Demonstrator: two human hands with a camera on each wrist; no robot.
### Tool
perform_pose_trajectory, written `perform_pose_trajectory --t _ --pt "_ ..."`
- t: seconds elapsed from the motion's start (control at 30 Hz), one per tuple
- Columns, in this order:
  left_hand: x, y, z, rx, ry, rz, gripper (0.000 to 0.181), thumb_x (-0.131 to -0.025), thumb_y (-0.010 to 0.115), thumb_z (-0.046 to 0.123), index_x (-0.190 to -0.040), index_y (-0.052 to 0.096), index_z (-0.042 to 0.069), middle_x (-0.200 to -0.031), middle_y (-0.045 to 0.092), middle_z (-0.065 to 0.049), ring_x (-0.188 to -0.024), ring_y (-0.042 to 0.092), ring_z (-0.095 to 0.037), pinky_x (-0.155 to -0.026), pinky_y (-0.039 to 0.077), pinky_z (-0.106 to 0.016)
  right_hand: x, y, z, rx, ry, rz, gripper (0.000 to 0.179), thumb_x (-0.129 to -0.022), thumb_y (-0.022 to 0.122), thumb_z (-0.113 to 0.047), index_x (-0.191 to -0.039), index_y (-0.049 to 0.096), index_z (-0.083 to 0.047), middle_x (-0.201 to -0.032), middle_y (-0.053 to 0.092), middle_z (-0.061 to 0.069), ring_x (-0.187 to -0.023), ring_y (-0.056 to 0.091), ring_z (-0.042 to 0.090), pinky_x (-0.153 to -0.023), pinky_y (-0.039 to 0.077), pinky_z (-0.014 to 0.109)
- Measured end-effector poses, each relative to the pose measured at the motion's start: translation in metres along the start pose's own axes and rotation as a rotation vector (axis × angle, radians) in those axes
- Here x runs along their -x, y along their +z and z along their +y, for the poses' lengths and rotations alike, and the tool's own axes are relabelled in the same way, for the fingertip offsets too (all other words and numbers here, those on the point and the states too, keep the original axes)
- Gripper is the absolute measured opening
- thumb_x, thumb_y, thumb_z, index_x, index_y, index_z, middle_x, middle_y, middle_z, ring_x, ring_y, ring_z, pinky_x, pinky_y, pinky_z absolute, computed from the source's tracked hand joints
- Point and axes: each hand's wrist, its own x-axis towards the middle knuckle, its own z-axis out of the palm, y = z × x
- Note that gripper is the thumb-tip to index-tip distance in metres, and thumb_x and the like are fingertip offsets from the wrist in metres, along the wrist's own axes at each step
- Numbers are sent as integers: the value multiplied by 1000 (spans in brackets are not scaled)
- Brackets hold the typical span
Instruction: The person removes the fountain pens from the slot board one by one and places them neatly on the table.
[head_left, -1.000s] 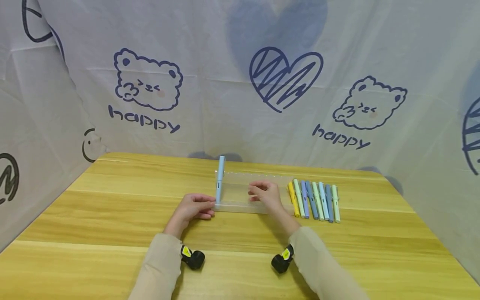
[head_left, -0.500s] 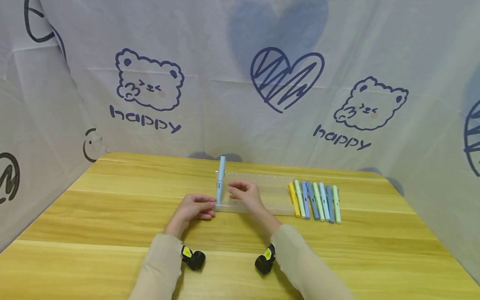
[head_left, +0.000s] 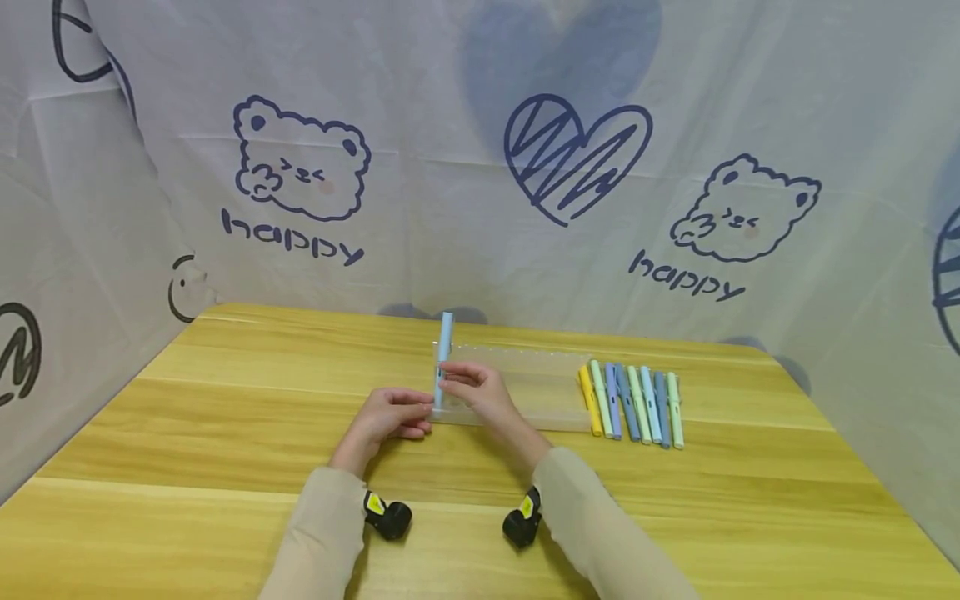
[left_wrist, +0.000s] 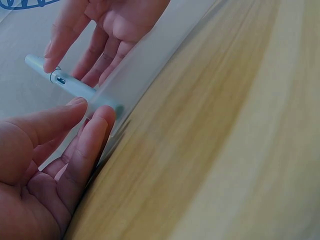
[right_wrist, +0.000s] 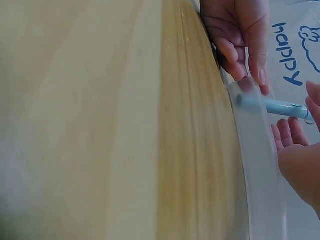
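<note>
A light blue capped pen (head_left: 446, 333) leans upright at the left end of a clear plastic pen rack (head_left: 547, 392), its lower end behind the front lip. My left hand (head_left: 386, 414) pinches the rack's left front corner between thumb and forefinger. Around the pen's middle, my right hand (head_left: 480, 390) has its forefinger and thumb tips at the barrel, slightly apart. In the left wrist view, one fingertip of the right hand (left_wrist: 120, 20) overlaps the pen (left_wrist: 75, 86) near its cap, with other fingers behind it. The right wrist view shows the lip (right_wrist: 257, 150) in front of the pen.
Several capped pens lie side by side on the wooden table (head_left: 225, 433) at the rack's right end, among them a yellow pen (head_left: 590, 402) and a pale green pen (head_left: 676, 412). A printed cloth (head_left: 442, 208) hangs behind the table.
My right hand has moved left along the rack until its fingertips reach the light blue pen. The left hand stays at the rack's corner.
</note>
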Motion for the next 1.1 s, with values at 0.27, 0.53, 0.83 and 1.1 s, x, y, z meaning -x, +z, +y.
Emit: perform_pose_trajectory --t 0.27,0.53,0.83,1.1 --pt "1 0 0 6 7 -9 27 -85 56 -2 -107 54 -16 -70 64 -10 -57 61 -13 -55 54 -23 -1 -3 -2 47 30 -96 36 -85 58 1 -119 51 9 -116 53 25 -104 52 25 -88 45 30" --pt "0 0 0 15 9 -12 26 -85 56 -2 -107 54 -17 -70 64 -11 -56 61 -13 -55 54 -24 -1 -3 -3 62 5 -131 36 -86 54 2 -121 48 11 -117 50 29 -99 53 19 -86 45 27" --pt "0 0 0 19 15 -13 26 -85 56 -2 -106 53 -17 -69 63 -10 -56 61 -12 -54 54 -23 0 -1 -3 47 -18 -67 34 -82 57 7 -115 52 12 -112 53 28 -98 55 22 -80 47 23" --pt "0 -1 -1 16 17 -16 27 -85 56 -3 -107 53 -17 -69 63 -10 -56 61 -13 -55 54 -23 -2 -2 2 53 -52 -47 34 -80 58 11 -114 53 12 -110 55 27 -100 56 30 -80 49 27"
